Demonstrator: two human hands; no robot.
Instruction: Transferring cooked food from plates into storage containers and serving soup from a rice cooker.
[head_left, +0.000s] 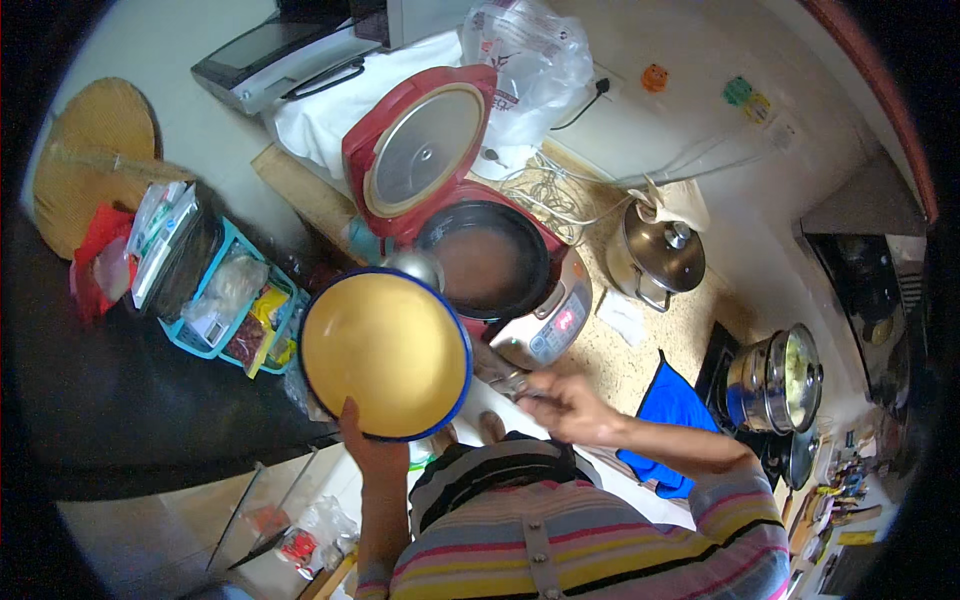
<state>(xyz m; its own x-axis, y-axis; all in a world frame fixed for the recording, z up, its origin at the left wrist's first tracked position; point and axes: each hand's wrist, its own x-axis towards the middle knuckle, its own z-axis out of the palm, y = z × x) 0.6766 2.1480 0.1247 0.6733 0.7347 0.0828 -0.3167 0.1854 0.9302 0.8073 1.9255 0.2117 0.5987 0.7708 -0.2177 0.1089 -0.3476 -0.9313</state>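
Note:
My left hand (375, 442) grips the near rim of a deep bowl (386, 352), thumb inside. The bowl is plain yellow within, has a dark blue rim, and nothing lies in it. A blurred metal handle (510, 381) is held in my right hand (574, 409). A rounded metal head (415, 268), apparently a ladle's, shows past the bowl's far rim; the stretch between is mostly hidden. Just beyond stands a red rice cooker (555, 322) with its lid (427, 150) raised. Brownish, murky contents (480, 262) fill part of its dark inner pot (536, 247).
Left is a light-blue basket (191, 345) of packets on a dark surface. A lidded steel pot (660, 255) and tangled white cords (559, 199) lie right of the cooker. A blue cloth (667, 420) hangs over the counter edge near a steamer pot (772, 382).

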